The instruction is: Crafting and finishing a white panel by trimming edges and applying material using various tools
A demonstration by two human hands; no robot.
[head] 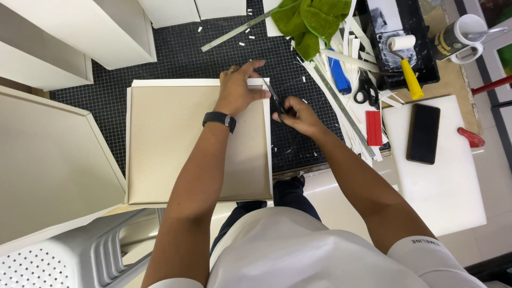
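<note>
On the black gridded cutting mat (186, 50), you had a tan board (176, 144) lying flat on a slightly larger white sheet (268, 154), whose margin showed along the top and right edges. Your left hand (237, 90) pressed down near the board's upper right corner, fingers spread and flat rather than gripping, apparently to keep the board from sliding. A dark watch (219, 119) sat on that wrist. Your right hand (300, 114) was just beside that corner, fingers clenched around the handles of black scissors (276, 100), the blades angled up toward the white margin at the corner, where trimming seemed under way.

Well to the right lay a heap of white paper strips (346, 42), likely offcuts pushed aside, with a second pair of scissors (366, 89), a blue-handled tool (339, 77) and a metal ruler (341, 109) among them. A green cloth (312, 18) lay above, a paint roller with a yellow handle (408, 64) rested in a black tray (426, 58), and a dark phone (423, 133) lay on a white board (442, 181), apart from the cutting.
</note>
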